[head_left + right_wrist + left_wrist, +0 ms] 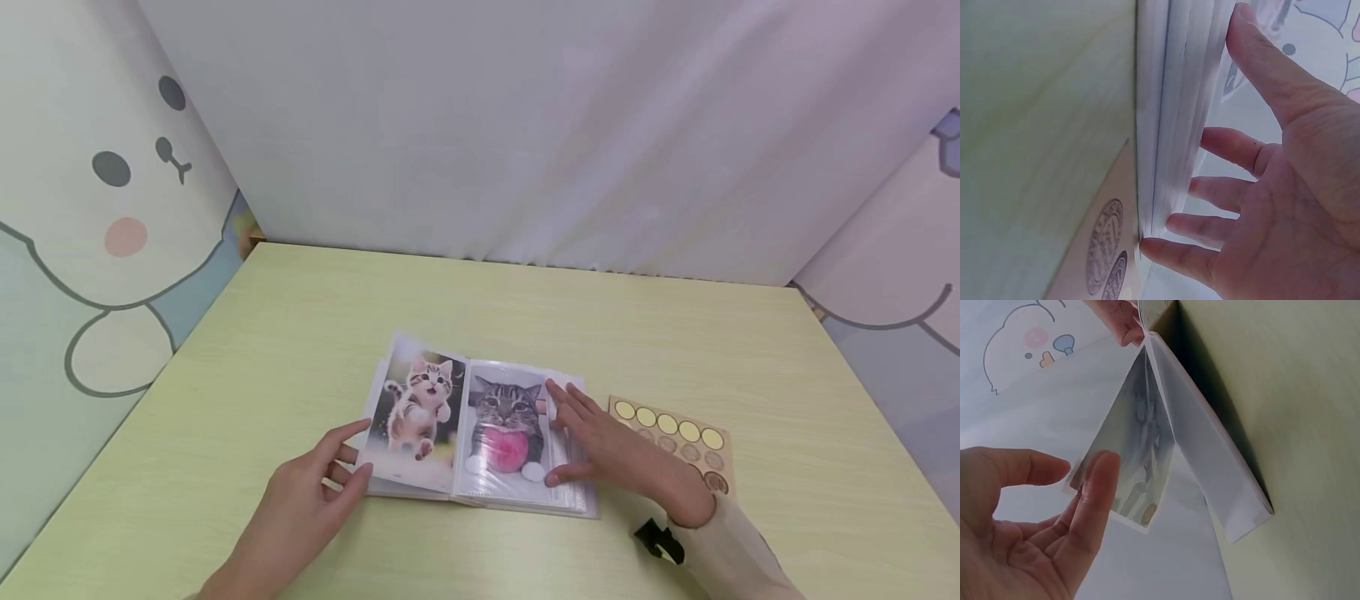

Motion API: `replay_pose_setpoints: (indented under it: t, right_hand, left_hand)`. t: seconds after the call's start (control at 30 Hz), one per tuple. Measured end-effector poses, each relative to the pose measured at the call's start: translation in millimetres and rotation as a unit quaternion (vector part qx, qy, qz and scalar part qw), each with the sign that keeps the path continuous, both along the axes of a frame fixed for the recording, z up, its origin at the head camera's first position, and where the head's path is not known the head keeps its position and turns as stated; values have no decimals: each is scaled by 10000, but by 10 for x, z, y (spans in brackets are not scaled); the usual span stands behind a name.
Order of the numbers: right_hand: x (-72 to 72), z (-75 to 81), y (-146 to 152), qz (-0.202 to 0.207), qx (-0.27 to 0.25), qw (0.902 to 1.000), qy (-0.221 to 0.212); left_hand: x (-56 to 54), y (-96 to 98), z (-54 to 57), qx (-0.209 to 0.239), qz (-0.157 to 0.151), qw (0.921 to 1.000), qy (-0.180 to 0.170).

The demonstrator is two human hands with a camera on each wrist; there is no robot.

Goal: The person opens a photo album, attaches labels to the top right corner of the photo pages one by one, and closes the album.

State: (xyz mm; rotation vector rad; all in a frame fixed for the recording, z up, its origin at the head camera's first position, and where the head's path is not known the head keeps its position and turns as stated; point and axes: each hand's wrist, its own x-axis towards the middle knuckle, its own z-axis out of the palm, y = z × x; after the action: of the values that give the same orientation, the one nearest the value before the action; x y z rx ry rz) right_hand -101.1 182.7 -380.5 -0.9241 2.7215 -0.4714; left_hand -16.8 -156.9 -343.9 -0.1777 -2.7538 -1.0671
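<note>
A small photo album (596, 500) lies spread on the table. Its left page (412, 479) shows a leaping kitten, and the facing page shows a tabby cat with a pink ball. My left hand (307, 496) holds the outer edge of that left page (1129, 487) with thumb and index finger; the leaf stands lifted from the pages beneath. Spread fingers of my right hand (600, 437) rest along the outer side of the right-hand pages. Seen from the right wrist, the fingertips touch the stacked page edges (1179, 106).
A tan board (731, 450) with rows of coin-like circles lies just right of the album, partly under the right forearm. Close to the right sleeve is a small black object (660, 542). A pale curtain (480, 133) hangs behind the table (322, 308), with cartoon-printed cloth at both sides.
</note>
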Motion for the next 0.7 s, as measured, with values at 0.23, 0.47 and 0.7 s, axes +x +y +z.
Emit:
replay_pose_setpoints:
  t: [0.23,0.47,0.7]
  right_hand:
    - [5,-3,-3,-14,-32,10000,-19]
    - [11,2,-8,-33,-32,9999,-140]
    - [17,1,-2,-10,-58,10000,-68]
  left_hand:
    - [-38,-93,-75,-309,228,9916,-1237]
    - [-69,-151,-224,-639,54,9796,-1906]
    - [-74,-150,-283,-815,-70,9760,-2016]
